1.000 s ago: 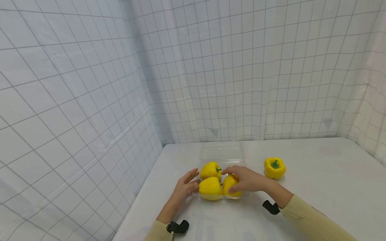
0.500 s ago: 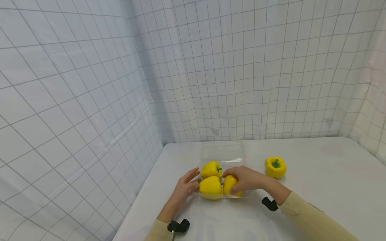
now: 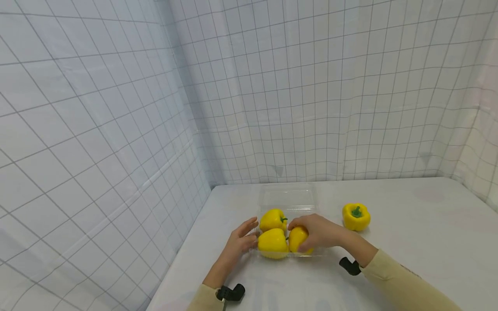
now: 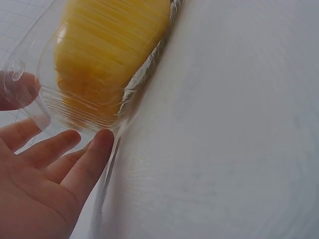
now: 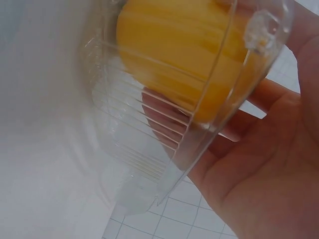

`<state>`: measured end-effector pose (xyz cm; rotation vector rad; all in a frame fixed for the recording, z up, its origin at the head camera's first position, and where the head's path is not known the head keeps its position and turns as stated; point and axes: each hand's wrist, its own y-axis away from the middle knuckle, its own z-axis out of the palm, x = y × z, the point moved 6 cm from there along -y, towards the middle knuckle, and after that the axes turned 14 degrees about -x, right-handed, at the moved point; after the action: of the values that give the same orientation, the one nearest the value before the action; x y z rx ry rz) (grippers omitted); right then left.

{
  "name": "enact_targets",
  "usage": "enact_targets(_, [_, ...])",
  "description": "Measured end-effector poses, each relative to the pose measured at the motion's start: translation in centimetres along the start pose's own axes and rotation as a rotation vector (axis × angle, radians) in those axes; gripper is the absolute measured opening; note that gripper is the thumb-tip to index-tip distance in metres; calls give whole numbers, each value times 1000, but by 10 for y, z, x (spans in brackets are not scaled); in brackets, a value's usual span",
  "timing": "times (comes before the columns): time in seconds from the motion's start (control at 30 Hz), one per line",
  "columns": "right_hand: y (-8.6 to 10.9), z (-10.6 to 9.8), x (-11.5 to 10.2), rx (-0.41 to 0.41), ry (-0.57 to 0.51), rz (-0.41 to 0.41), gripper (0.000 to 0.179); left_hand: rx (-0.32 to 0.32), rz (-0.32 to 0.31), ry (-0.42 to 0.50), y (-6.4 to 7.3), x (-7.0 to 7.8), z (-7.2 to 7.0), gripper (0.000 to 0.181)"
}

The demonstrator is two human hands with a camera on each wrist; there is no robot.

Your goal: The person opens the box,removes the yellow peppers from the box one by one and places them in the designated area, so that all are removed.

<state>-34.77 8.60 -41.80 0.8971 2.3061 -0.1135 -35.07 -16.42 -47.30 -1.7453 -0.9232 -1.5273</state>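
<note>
Head view shows a white desk (image 3: 408, 229) with a clear plastic container (image 5: 124, 137) toward its left edge, the lid (image 3: 288, 198) laid open toward the far edge. Three yellow peppers sit in the container: the back pepper (image 3: 272, 220) on the side of the desk's far edge, the front pepper (image 3: 272, 243) nearer the person, and the held pepper (image 3: 298, 239) beside it, on the side of the desk's right edge. The right hand (image 3: 320, 232) comes over the container's right side, its fingers curled round the held pepper; the right wrist view shows them through the clear ribbed wall. The left hand (image 3: 238, 242) is at the container's left side, fingers relaxed and grasping nothing, with fingertips against the plastic in the left wrist view. A loose pepper (image 3: 356, 217) rests on the desk between the container and the right edge, beyond the right forearm, its green stem facing up. Both arms wear beige sleeves (image 3: 404, 280) and black wrist devices (image 3: 231, 293). A white gridded sheet (image 3: 292, 86) hangs behind the desk's far edge.
</note>
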Motion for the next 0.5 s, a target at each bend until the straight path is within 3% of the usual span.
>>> enact_targets(0.5, [9,-7,-1,83,15,10,60,-6,-1,12,1,1,2,61])
